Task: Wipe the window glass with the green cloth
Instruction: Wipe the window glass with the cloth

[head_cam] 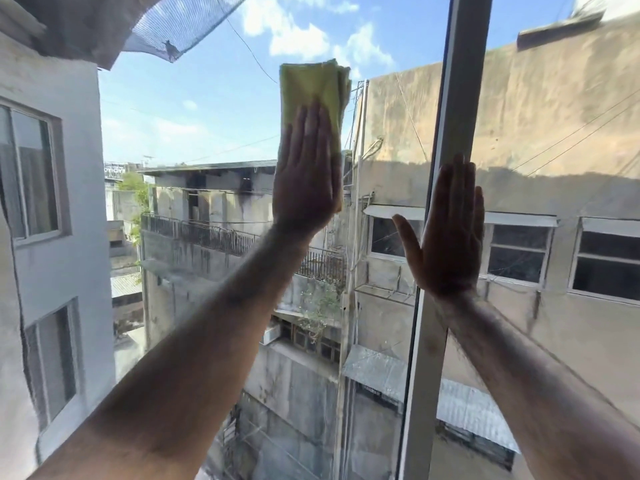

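The window glass (214, 126) fills the view, with sky and buildings behind it. A folded green cloth (313, 84) lies flat against the pane, upper middle. My left hand (306, 178) presses on the cloth's lower half with flat fingers, palm to the glass; the cloth's top sticks out above the fingertips. My right hand (450, 233) rests flat and empty, fingers apart, over the grey vertical window frame (464, 81) and the pane to its right.
The grey frame bar runs from top to bottom right of centre and splits the window into two panes. A dark mesh sheet (180, 26) hangs outside at the top left. Both forearms reach up from the bottom edge.
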Demonstrator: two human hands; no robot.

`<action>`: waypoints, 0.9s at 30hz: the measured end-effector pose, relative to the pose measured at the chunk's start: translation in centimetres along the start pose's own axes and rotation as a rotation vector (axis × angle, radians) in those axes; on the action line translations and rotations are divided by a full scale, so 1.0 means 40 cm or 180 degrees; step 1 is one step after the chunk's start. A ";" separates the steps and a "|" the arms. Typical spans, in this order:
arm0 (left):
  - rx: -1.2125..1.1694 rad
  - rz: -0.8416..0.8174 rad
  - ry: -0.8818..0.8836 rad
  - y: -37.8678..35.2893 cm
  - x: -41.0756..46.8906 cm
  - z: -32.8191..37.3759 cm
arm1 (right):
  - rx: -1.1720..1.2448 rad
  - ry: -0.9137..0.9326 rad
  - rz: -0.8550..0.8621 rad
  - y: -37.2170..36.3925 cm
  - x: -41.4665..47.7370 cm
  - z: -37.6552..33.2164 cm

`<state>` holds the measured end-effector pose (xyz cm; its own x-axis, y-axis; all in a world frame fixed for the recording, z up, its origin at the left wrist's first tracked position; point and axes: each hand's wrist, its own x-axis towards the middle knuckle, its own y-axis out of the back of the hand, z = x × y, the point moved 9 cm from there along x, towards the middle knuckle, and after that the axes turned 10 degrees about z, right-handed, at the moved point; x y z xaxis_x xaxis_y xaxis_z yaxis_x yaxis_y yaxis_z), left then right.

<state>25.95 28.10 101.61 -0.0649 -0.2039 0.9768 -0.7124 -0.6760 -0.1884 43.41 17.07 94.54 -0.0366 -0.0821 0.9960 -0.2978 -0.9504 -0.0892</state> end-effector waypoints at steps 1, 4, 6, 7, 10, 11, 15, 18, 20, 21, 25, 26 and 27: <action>-0.0086 -0.0081 -0.0106 -0.002 -0.042 0.038 | 0.0001 0.0000 0.0007 0.001 0.000 0.001; -0.0192 -0.0250 0.0020 0.024 -0.173 0.087 | -0.0010 -0.0016 0.0003 0.002 0.001 0.003; -0.0173 -0.0496 0.0068 0.040 -0.231 0.096 | 0.0005 -0.0006 -0.0016 0.004 0.003 0.000; -0.0145 -0.0587 0.0032 0.047 -0.245 0.098 | 0.0011 -0.0008 -0.0015 0.005 0.003 0.000; -0.0118 -0.0636 -0.0108 0.069 -0.224 0.084 | 0.0038 -0.0040 0.0004 0.004 0.004 0.002; -0.0118 -0.0607 -0.0131 0.079 -0.202 0.076 | 0.0026 -0.0044 0.0001 0.005 0.003 0.003; -0.0093 -0.0621 -0.0192 0.093 -0.098 0.042 | 0.0005 -0.0014 -0.0016 0.010 0.003 0.001; -0.0002 -0.0680 -0.0235 0.086 -0.062 0.020 | 0.0025 -0.0030 -0.0019 0.010 0.005 0.001; -0.0107 -0.0670 -0.0237 0.091 -0.054 0.019 | 0.0020 -0.0049 -0.0040 0.007 0.003 0.004; -0.0124 -0.0706 -0.0225 0.092 -0.048 0.021 | 0.0011 -0.0054 -0.0056 0.004 0.002 0.005; 0.0010 -0.0918 -0.0041 0.084 -0.022 0.018 | -0.0006 -0.0042 -0.0125 -0.002 0.004 0.004; 0.0062 -0.0958 -0.0033 0.083 -0.019 0.021 | 0.0003 -0.0039 -0.0150 -0.003 0.005 0.004; 0.0118 -0.0995 -0.0042 0.084 -0.017 0.025 | 0.0009 -0.0034 -0.0172 -0.002 0.004 0.003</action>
<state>24.30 25.25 100.21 0.1625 0.0087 0.9867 -0.6705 -0.7327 0.1169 43.53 17.12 94.72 -0.0103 -0.0338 0.9994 -0.2964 -0.9544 -0.0354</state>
